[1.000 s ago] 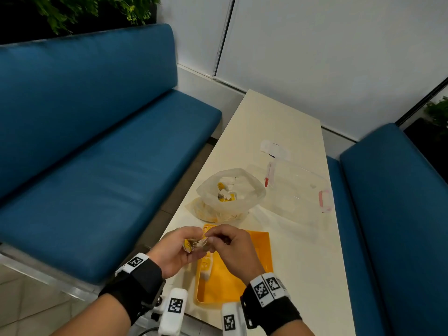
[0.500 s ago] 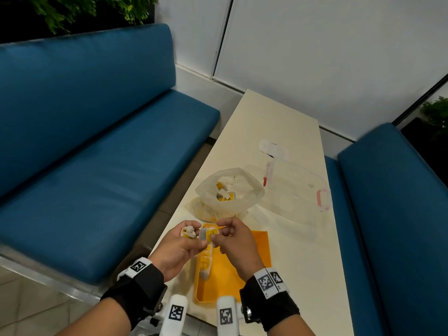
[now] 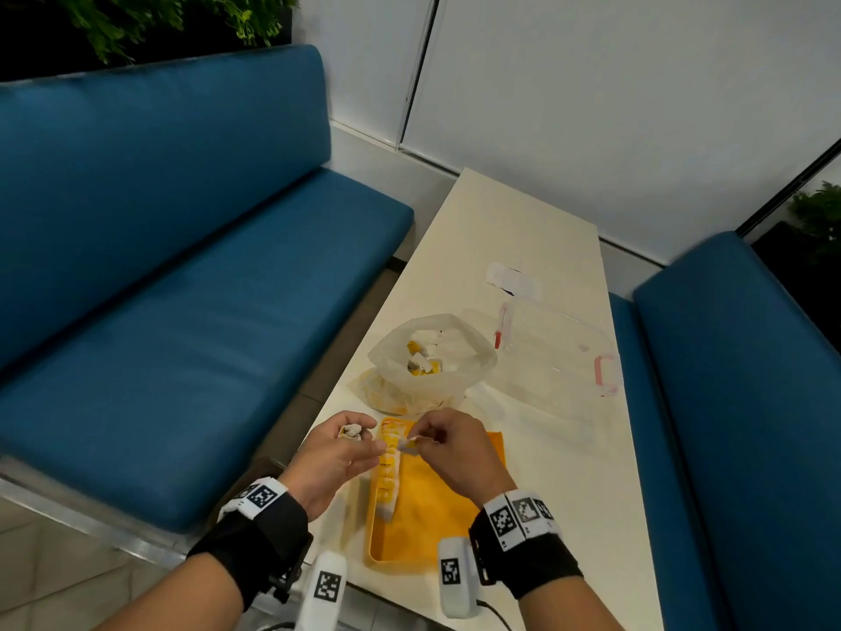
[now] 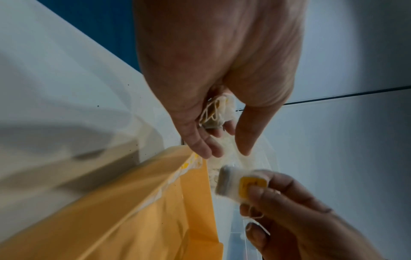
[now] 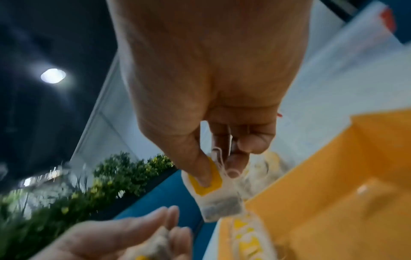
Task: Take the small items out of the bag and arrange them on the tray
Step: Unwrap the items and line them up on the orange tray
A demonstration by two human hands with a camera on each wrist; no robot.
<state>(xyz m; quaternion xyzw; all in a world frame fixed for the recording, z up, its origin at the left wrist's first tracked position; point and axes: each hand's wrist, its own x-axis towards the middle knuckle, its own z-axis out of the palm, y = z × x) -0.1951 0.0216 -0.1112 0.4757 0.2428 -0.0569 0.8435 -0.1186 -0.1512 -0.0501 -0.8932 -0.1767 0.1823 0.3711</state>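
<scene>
1. We count one orange plastic tray (image 3: 437,503) on the cream table (image 3: 569,448), a row of tea bags (image 3: 390,466) along its left edge.
2. One clear plastic bag (image 3: 459,362) behind holds more.
3. Our right hand (image 3: 448,448) pinches one yellow-tagged tea bag (image 5: 213,197) above the tray.
4. Our left hand (image 3: 336,453) cups another tea bag (image 4: 215,112), fingers loosely curled.

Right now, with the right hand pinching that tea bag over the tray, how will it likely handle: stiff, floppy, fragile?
Probably floppy and very light: the tea bag hangs limp below the right hand, held by a two-finger pinch at its yellow tag. Likely fragile too, since the pouch looks like thin paper. Its loose string might snag on others in the yellow tray.
</scene>
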